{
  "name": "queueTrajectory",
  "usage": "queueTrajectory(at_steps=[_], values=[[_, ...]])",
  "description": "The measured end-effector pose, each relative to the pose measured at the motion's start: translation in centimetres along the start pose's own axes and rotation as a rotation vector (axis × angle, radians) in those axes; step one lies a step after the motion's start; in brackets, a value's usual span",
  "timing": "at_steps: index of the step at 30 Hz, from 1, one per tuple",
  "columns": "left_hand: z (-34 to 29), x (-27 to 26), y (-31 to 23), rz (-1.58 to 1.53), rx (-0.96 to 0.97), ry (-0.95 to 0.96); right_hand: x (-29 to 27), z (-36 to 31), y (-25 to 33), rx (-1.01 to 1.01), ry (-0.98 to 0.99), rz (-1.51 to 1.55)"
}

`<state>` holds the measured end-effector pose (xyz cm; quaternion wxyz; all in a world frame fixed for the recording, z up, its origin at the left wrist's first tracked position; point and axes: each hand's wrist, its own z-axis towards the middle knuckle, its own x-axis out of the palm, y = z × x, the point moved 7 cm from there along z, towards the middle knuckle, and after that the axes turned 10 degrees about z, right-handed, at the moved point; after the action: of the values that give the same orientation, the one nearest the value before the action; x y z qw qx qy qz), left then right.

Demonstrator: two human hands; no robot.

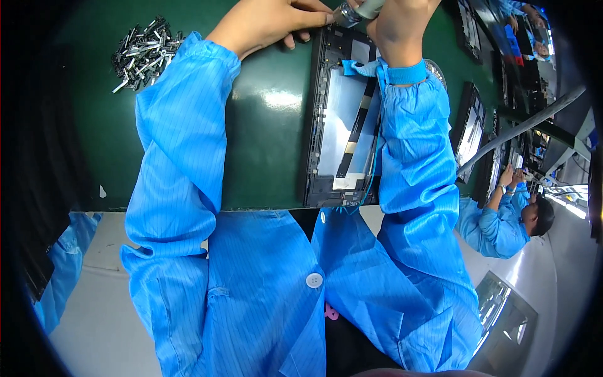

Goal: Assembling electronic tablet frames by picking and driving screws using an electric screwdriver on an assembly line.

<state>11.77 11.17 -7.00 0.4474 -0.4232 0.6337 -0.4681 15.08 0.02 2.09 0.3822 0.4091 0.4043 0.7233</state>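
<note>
The right hand [405, 22] grips a grey cylindrical tool [369, 9]; the left hand [270, 22] has thumb and finger drawn close at its end, whether pinching anything I cannot tell. Steadying that end and keeping the loose cuff strap [359, 68] clear would likely help. Below, on the green table [264, 151], lies a black-framed, silver-faced panel [333, 119], crossed by a dark strip [359, 121].

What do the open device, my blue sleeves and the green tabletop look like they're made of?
Open device: the smooth inner plate is probably metal, given its silvery sheen; the black frame could be plastic or coated metal.
Blue sleeves: likely thin woven synthetic, from the soft shine and creases.
Green tabletop: perhaps rubber or vinyl, satin-finished, showing blurred glare.
</note>
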Motion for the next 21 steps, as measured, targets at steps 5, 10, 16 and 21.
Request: queueTrajectory(at_steps=[5, 10, 16, 21], values=[[0.3, 0.0, 0.9, 0.048, 0.013, 0.001, 0.1, 0.1, -0.3, -0.037, 0.007, 0.025], [0.7, -0.1, 1.1, 0.254, 0.149, -0.054, -0.1, 0.0, -0.2, -0.035, 0.02, 0.001], [0.7, -0.1, 0.9, 0.256, 0.161, -0.042, 0.0, 0.2, -0.7, -0.024, 0.042, 0.082], [0.7, -0.4, 1.3, 0.254, 0.146, -0.056, 0.2, 0.0, 0.1, -0.034, 0.02, -0.055]])
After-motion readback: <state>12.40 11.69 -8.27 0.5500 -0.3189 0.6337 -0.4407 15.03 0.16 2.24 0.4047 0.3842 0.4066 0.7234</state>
